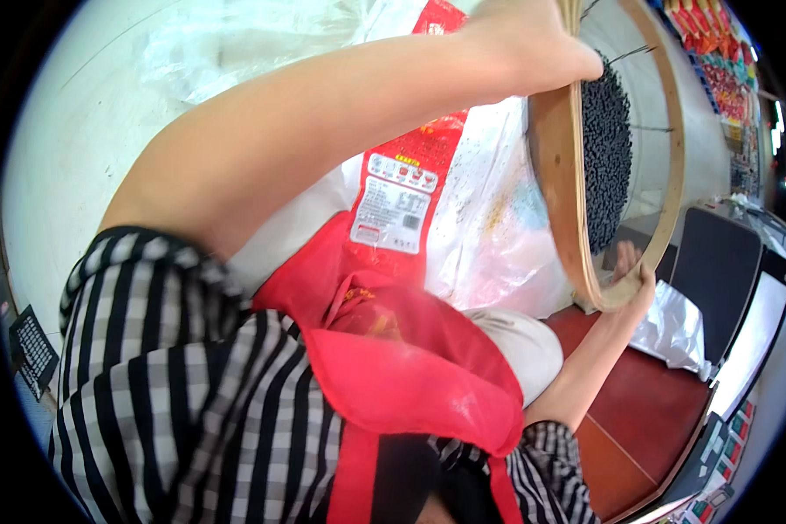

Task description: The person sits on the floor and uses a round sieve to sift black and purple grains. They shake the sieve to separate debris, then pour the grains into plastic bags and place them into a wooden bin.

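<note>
Head view, sieve: a round sieve (616,157) with a pale wooden hoop is held up at the upper right, tipped almost on edge, so its open face turns toward the right of the picture.
Head view, left hand: the left hand (533,39) grips the hoop's top edge; the bare forearm runs across the picture from the striped sleeve (148,349) up to the rim.
Head view, right hand: the right hand (633,279) holds the hoop's bottom edge from below, fingers curled round the wood.
Head view, axis: the two hands sit at opposite ends of the hoop, top and bottom, both touching it; neither is nearer than the other.
Head view, contents: small dark beans (607,157) lie heaped against the mesh on the side nearest the person; fine wires cross the mesh beyond.
Head view, below the sieve: a red and clear plastic bag (428,201) stands open just to the left of the hoop, against the person's red apron (410,375).
Head view, floor: red-brown tiles (646,410) lie under the right forearm.
</note>
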### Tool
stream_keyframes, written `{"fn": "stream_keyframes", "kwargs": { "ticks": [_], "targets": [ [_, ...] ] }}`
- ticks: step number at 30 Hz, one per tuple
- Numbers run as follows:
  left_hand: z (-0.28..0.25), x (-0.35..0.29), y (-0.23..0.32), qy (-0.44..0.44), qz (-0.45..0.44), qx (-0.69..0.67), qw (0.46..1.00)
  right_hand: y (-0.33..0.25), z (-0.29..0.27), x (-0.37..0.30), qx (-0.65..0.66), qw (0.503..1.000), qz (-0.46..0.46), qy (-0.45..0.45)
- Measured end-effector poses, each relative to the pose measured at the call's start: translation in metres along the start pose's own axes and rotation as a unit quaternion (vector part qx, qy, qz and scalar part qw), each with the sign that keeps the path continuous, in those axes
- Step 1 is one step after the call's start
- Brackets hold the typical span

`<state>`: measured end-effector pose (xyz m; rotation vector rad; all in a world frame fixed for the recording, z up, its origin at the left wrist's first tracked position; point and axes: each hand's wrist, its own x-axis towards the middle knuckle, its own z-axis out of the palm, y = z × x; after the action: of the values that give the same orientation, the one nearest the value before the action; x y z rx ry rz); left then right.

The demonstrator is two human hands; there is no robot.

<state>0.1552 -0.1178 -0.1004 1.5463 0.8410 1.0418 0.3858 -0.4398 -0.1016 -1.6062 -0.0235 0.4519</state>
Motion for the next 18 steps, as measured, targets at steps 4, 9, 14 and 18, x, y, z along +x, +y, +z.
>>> {"fn": "stream_keyframes", "kwargs": {
  "ticks": [4,9,14,18],
  "targets": [
    [-0.015,0.012,0.006,-0.149,-0.113,-0.001,0.982,0.000,0.012,0.007,0.003,1.000,0.010,-0.010],
    [-0.011,-0.013,-0.021,-0.163,-0.136,-0.091,0.973,0.008,-0.023,0.006,0.016,0.998,0.054,-0.003],
    [-0.010,-0.010,-0.045,-0.136,-0.238,-0.126,0.953,0.004,0.020,0.010,-0.047,0.998,-0.032,0.009],
    [0.003,-0.038,-0.058,-0.090,-0.342,-0.068,0.933,0.003,0.014,0.026,-0.079,0.994,-0.071,0.005]
  ]
}}
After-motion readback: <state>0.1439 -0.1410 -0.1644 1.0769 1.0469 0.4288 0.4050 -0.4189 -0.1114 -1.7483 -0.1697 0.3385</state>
